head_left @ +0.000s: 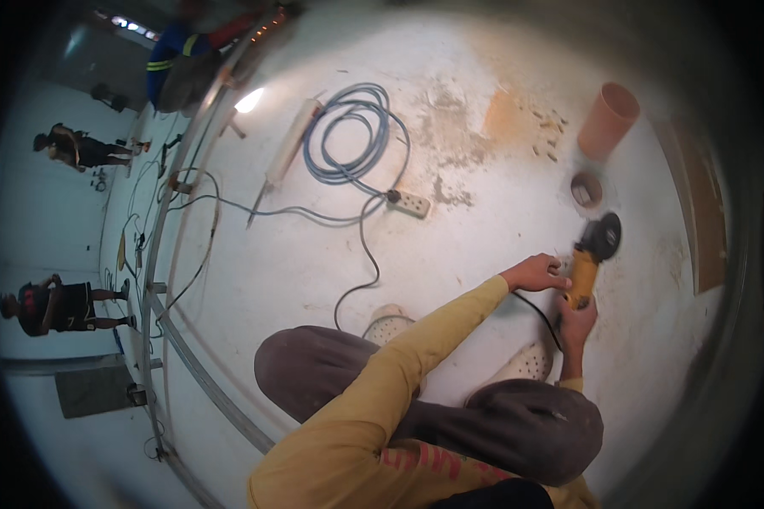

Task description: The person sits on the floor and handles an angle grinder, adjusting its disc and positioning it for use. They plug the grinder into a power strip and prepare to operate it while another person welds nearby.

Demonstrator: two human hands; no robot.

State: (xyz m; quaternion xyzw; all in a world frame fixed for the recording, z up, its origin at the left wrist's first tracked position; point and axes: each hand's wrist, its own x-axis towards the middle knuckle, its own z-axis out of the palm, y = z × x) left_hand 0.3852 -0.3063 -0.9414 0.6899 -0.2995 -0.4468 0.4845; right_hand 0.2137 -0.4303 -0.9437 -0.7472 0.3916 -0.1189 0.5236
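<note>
My right hand (575, 322) is wrapped round the rear of a yellow angle grinder (583, 276). The grinder's dark disc (603, 237) points away from me, and its black cord (539, 310) runs down past my shoe. Beside the grinder's body is my left hand (535, 273), with thumb and fingers apart and reaching toward it. Whether those fingertips touch the tool, I cannot tell. Just beyond the disc lies a short cut ring of orange pipe (586, 190). A longer orange pipe (604, 123) stands farther off.
A coil of blue-grey cable (314, 161) leads to a power strip (413, 204). Left of the coil lies a pale tube (293, 142). Metal framing (204, 373) runs along the left, with people beyond it; sparks (267, 30) fly at the top. A brown board (694, 204) lies right.
</note>
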